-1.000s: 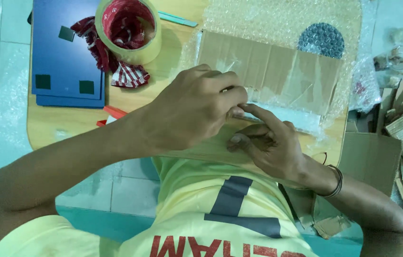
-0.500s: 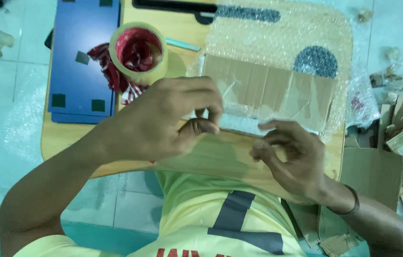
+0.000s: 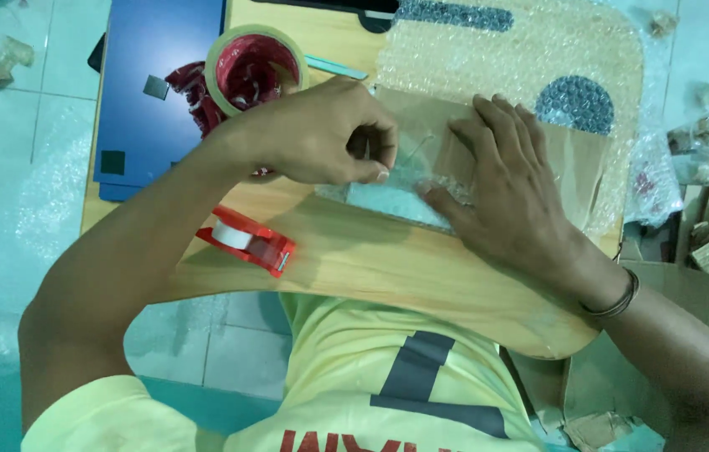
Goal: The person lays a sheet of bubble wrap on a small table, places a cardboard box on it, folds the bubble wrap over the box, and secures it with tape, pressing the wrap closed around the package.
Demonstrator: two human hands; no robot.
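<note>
Bubble-wrapped parcel lay flat near middle of wooden table, partly on brown paper and a bubble wrap sheet. Left hand curled at parcel's near-left edge, thumb and forefinger pinched shut on clear wrap or tape there; which one, unclear. Right hand spread flat, fingers wide, pressing parcel down, gripping nothing. Red tape dispenser near table's front edge; brown tape roll behind left hand, beside a blue board.

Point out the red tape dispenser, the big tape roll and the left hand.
red tape dispenser (image 3: 247, 240), head view, on its red body.
big tape roll (image 3: 219, 55), head view, on its tan rim.
left hand (image 3: 317, 134), head view, back of hand.
</note>
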